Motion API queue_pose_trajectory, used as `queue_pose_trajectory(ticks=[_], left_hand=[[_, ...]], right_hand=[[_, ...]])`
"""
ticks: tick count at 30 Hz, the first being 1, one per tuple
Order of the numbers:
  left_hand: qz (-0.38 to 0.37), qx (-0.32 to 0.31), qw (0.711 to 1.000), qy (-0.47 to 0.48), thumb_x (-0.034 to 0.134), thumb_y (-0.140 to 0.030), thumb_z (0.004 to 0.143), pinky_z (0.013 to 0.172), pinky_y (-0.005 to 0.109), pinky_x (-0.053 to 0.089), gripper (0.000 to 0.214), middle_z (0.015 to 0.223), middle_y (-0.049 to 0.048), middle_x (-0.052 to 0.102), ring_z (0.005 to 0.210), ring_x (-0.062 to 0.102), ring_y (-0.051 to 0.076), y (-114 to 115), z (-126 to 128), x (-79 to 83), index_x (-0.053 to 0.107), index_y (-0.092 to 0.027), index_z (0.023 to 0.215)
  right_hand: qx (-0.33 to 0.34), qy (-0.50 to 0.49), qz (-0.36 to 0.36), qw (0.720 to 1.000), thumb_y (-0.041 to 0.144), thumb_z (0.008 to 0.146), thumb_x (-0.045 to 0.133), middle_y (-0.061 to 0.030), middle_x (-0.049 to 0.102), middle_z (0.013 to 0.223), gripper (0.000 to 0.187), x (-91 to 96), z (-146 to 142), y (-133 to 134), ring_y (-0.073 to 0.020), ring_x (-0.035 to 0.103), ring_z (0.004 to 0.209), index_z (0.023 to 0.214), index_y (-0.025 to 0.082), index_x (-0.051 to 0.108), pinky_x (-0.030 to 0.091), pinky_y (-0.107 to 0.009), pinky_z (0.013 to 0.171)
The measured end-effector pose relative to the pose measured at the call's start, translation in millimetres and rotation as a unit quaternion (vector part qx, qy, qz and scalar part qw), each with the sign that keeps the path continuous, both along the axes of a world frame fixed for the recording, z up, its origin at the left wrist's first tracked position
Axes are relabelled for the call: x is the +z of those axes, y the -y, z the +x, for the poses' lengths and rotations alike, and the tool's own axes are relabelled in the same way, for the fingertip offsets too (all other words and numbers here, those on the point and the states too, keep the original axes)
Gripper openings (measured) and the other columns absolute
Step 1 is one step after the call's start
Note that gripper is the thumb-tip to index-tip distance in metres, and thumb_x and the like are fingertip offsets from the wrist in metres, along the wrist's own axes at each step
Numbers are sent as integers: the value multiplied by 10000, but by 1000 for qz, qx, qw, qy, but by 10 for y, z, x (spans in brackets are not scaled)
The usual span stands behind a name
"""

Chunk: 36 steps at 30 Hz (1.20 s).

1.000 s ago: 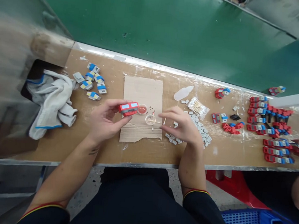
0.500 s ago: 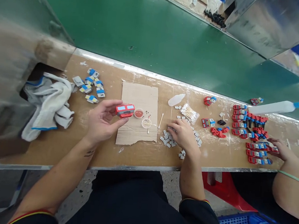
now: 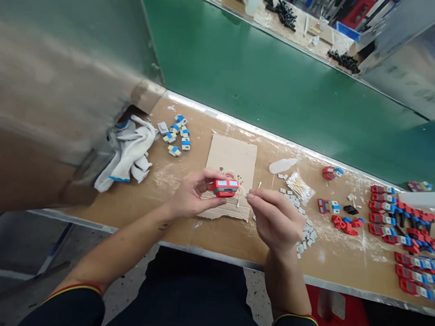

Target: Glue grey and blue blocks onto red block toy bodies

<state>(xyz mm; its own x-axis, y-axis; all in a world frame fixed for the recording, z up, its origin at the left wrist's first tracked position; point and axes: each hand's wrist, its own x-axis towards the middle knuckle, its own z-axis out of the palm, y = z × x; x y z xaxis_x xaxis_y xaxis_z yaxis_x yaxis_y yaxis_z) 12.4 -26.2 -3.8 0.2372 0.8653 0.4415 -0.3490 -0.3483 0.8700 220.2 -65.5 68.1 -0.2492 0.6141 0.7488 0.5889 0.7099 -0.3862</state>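
At frame centre, the left hand (image 3: 189,197) grips a red toy car (image 3: 224,187); the right hand (image 3: 275,220) pinches something too small to tell, just beside it.

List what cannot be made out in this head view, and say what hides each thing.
- Right hand: its pinched fingertips are shut on something too small to tell.
- Cups on the cardboard: hidden behind the red toy in the left hand.
- Red pieces: cut off by the right edge.

head camera, looking down, near workbench (image 3: 181,231)
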Motion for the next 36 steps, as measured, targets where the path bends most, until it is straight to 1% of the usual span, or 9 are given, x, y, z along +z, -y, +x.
queue_pose_trajectory(ticks=[7,10,16,19,22,27,30,33,36], left_hand=[[65,-1,998,16,909,-125,812,913,234,678,495,1172,96,814,1110,811,203,-10,-8,46,695,-235,1244],[64,6,998,19,912,-139,812,922,249,674,484,1183,96,801,1163,790,211,5,11,31,678,-244,1222],[48,16,999,12,902,-197,842,906,274,699,456,1271,115,785,1213,782,240,61,37,5,648,-246,1218],[63,27,998,-7,857,-143,879,967,302,700,507,1292,104,796,1262,763,253,78,32,9,638,-266,1319],[116,68,990,-37,814,-62,890,1004,352,700,557,1349,99,783,1241,773,263,70,34,22,644,-288,1371],[190,157,966,-77,821,-50,870,1050,349,684,559,1377,99,770,1210,788,240,66,51,39,669,-288,1352],[201,151,964,-86,825,-133,887,1047,385,692,568,1431,126,736,1236,776,276,91,56,22,637,-283,1402],[210,144,964,-82,818,-123,886,1084,413,672,595,1474,141,705,1285,747,300,109,57,-2,624,-276,1427],[215,149,962,-78,817,-85,878,1111,392,648,618,1490,151,690,1317,728,283,105,63,-10,620,-252,1439]], right_hand=[[22,-77,-43,996,53,953,661,-17,740,879,339,-174,-229,-41,-174,723,759,1178,297,728,622,-314,632],[20,-115,-73,990,101,980,628,-22,736,878,350,-219,-249,-24,-180,715,744,1249,310,706,606,-316,609],[17,-156,-118,980,121,975,662,-14,763,856,232,-243,-268,1,-162,736,716,1069,300,775,616,-292,597],[17,-214,-171,962,184,968,713,-28,794,875,117,-281,-284,24,-168,764,727,1003,275,777,627,-287,583],[13,-296,-244,924,257,946,771,-23,800,842,17,-321,-342,59,-166,775,674,961,250,773,631,-273,547],[1,-389,-305,869,406,921,818,4,781,733,183,-348,-461,93,-149,739,559,926,234,756,621,-253,493],[-7,-394,-320,862,459,905,829,14,752,691,246,-354,-504,99,-136,714,535,895,229,745,559,-223,439],[3,-415,-313,854,414,908,838,30,747,677,200,-362,-536,111,-112,698,519,895,234,751,538,-194,439],[10,-407,-289,867,337,936,815,34,757,707,114,-360,-545,127,-103,702,541,928,239,758,552,-187,466]])
